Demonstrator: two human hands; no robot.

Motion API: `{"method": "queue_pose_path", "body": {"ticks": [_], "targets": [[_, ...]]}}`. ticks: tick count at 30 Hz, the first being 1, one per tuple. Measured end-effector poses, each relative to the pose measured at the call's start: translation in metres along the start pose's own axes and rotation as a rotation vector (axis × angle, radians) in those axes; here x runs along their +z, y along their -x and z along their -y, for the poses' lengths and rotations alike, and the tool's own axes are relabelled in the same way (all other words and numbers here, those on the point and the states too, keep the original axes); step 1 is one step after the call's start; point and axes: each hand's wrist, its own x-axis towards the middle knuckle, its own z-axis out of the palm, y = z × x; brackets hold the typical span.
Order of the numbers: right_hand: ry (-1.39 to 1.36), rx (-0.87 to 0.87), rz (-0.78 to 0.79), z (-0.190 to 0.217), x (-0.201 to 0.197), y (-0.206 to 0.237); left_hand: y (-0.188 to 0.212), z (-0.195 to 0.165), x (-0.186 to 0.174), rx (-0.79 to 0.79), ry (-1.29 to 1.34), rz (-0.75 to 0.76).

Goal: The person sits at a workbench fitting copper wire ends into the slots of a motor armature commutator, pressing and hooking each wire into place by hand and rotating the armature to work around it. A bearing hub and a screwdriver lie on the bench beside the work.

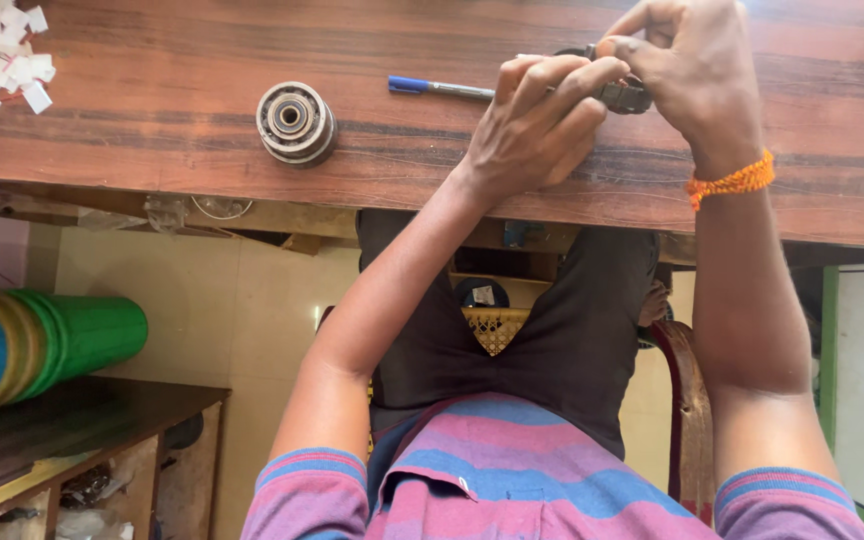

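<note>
A small dark metal part [624, 95] — judged stiff, dense and possibly slippery — is held over the far edge of the wooden table [152, 90], pinched between the curled left hand [537, 125] and right hand [687, 70], best gripped at its rim.

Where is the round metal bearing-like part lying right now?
In the head view the round metal part lies on the wooden table, apart from both hands, left of the blue-capped pen and right of the pile of small white pieces.

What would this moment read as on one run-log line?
left hand: on small dark metal part | right hand: gripping same part | blue-capped pen: beside hands | round metal bearing hub: apart, on wooden table
</note>
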Motion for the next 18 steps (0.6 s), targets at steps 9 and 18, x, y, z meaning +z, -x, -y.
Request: {"method": "queue_pose_path", "body": {"ticks": [9, 18], "targets": [[0.062, -0.065, -0.086, 0.006, -0.018, 0.060, -0.004, 0.005, 0.004, -0.120, 0.233, -0.013], [0.127, -0.062, -0.102, 0.018, 0.004, 0.074, -0.012, 0.002, -0.001, -0.184, 0.270, 0.000]]}}
